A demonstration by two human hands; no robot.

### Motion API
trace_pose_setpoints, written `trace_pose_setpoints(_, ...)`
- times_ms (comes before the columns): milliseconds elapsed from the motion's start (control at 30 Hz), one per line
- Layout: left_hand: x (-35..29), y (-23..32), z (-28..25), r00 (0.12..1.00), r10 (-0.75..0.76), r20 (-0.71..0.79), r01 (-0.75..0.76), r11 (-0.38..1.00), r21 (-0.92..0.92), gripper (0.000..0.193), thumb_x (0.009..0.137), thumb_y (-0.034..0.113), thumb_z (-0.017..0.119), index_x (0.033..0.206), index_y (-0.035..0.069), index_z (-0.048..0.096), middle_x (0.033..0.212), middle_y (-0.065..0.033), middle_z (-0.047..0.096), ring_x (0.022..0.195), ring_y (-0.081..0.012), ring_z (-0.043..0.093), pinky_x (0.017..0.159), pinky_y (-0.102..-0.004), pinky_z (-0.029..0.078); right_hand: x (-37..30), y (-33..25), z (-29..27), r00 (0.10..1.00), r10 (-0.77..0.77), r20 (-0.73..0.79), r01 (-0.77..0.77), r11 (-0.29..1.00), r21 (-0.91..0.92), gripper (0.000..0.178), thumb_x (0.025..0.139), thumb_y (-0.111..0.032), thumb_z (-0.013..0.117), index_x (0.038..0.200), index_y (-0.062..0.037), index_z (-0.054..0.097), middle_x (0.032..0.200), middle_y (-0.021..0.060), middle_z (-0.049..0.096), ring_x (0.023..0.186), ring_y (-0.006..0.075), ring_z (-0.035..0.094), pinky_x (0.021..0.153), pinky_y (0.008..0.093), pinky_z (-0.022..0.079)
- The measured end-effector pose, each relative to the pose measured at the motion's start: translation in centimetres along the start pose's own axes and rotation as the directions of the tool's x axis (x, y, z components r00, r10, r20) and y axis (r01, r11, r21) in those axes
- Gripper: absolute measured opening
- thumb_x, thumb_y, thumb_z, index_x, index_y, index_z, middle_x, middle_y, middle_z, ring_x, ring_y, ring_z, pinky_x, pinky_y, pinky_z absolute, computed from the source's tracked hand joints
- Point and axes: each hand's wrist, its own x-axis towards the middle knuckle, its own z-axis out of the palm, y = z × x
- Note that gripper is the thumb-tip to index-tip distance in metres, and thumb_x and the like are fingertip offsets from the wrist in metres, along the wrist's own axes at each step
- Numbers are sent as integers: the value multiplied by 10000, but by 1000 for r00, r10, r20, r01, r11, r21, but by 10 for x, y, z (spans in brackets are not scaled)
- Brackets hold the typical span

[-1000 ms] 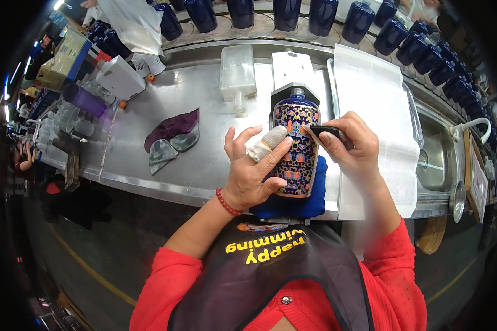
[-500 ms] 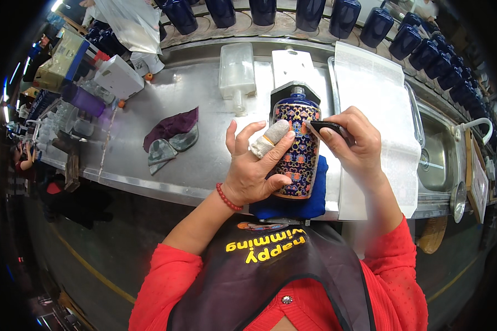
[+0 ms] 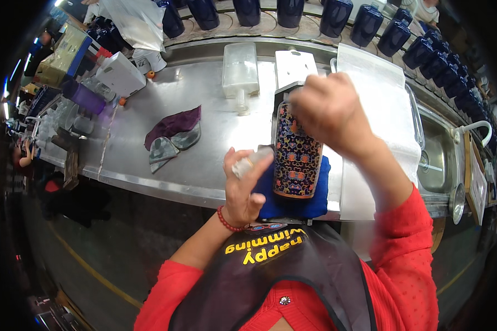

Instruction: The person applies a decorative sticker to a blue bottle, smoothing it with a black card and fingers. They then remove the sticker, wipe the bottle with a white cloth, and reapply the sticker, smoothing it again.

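A dark blue bottle (image 3: 298, 160) with a colourful floral pattern lies on a folded blue cloth (image 3: 320, 204), its neck end pointing away from me. My right hand (image 3: 331, 113) is over the neck and upper right side of the bottle. Its fingers are curled in and blurred; whatever they hold is hidden, and the bottle's neck is covered too. My left hand (image 3: 243, 182) is raised just left of the bottle, apart from it, with fingers spread and nothing in them. A pale wrap (image 3: 251, 162) covers one of its fingers.
A clear empty bottle (image 3: 240, 71) and a white block (image 3: 295, 66) stand behind. Purple and grey cloth pieces (image 3: 174, 135) lie left. White paper (image 3: 370, 143) covers the table's right, beside a sink (image 3: 433, 165). Blue bottles (image 3: 290, 14) line a curved conveyor (image 3: 215, 30).
My left hand has come off the bottle and drawn back toward me. My right hand has moved up and left over the bottle's neck. The black piece it held no longer shows.
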Motion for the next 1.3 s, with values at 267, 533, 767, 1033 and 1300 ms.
trace_pose_setpoints(267,48,-27,15,988,18,154,-19,1000,8,844,1008,722,265,1474,81,554,1432,-107,583,1351,-324,328,1202,-515,93,-62,-9,-26,926,298,231,-376,676,633,152,814,-66,808,945,-21,746,804,42,591,663,115,558,533,272,401)
trace_pose_setpoints(533,48,-14,15,978,130,162,-162,964,209,853,991,743,276,1414,85,617,1393,-69,625,1324,-322,369,1192,-578,38,-88,4,-16,834,521,184,-483,526,700,143,903,-109,767,945,21,724,807,31,596,697,86,528,593,236,388)
trace_pose_setpoints(767,51,-4,9,950,211,229,-280,901,333,889,986,753,252,1395,57,626,1361,-127,638,1344,-322,381,1218,-539,63,-85,5,-15,807,556,200,-519,507,688,153,915,-120,760,962,19,716,829,27,593,739,90,532,628,232,387)
trace_pose_setpoints(1033,48,-7,16,982,69,177,-79,996,49,920,983,753,280,1510,26,481,1441,-123,581,1375,-340,344,1191,-595,11,-60,6,-3,929,362,-79,-292,845,448,151,822,-97,804,936,-39,723,775,38,569,695,166,559,622,310,423)
trace_pose_setpoints(1300,45,-3,15,963,113,245,-163,967,195,984,937,806,299,1510,27,480,1479,-163,530,1399,-342,317,1182,-613,8,-72,-2,-11,965,253,-67,-213,907,362,252,740,-74,850,948,-42,712,779,49,569,704,224,555,654,348,445)
